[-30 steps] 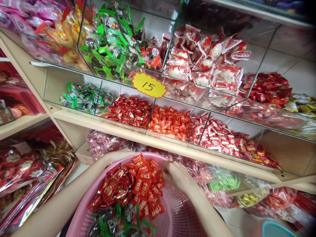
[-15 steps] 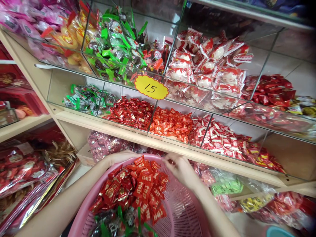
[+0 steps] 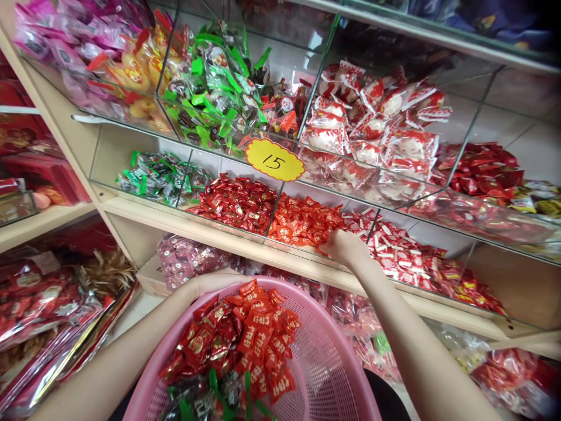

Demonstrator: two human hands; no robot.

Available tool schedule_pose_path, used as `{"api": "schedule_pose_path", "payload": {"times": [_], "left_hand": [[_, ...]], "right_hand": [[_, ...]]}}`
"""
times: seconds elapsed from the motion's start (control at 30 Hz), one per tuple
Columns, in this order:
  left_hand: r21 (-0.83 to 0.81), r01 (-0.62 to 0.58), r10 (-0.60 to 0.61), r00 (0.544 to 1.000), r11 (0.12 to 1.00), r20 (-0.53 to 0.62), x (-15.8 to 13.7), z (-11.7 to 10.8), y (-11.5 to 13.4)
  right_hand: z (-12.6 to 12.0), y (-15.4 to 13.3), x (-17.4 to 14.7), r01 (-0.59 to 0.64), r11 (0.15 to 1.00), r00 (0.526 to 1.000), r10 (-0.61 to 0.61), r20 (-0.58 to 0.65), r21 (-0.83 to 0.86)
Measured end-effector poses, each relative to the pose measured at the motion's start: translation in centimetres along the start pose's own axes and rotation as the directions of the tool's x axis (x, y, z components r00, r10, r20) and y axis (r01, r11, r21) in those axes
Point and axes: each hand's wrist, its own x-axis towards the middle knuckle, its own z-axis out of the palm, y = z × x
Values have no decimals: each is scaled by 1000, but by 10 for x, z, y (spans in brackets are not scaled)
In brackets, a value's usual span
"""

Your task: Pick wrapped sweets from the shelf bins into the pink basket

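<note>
My left hand [image 3: 218, 280] grips the far left rim of a pink plastic basket [image 3: 326, 316]. Inside the basket lie orange-red wrapped candies [image 3: 258, 336], darker red wrapped candies [image 3: 199, 345] and green-and-black wrapped candies [image 3: 201, 397]. Beyond the basket, my right hand [image 3: 349, 248] reaches over the shelf's front edge to the right end of a compartment of orange-red candies [image 3: 302, 219]. Its fingers bend down toward those candies; the fingertips are hidden, so I cannot make out whether they hold any.
Clear dividers part the shelf into compartments, with red candies [image 3: 239, 202] on the left and red-and-white candies [image 3: 397, 251] on the right. A yellow price tag [image 3: 274, 159] reading 15 hangs above. Bagged goods [image 3: 193, 257] lie under the wooden shelf edge [image 3: 175, 225].
My right hand has moved from over the basket's far right rim up and right to the orange-red candy compartment. My left hand stays on the rim. The view has shifted slightly.
</note>
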Motion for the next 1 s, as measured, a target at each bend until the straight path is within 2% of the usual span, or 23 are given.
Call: {"api": "schedule_pose_path", "payload": {"times": [0.13, 0.33, 0.73, 1.0], "left_hand": [[17, 1, -1, 1000, 1000, -7, -2, -1, 1], [21, -21, 21, 1000, 1000, 0, -2, -1, 0], [36, 11, -11, 1000, 999, -18, 0, -1, -1], [33, -7, 7, 1000, 999, -3, -2, -1, 2]], "right_hand": [[8, -11, 16, -85, 996, 994, 86, 60, -27], [21, -14, 25, -113, 993, 988, 115, 101, -23], [14, -5, 26, 9, 999, 971, -21, 240, 50], [11, -6, 23, 33, 997, 965, -50, 257, 67]]}}
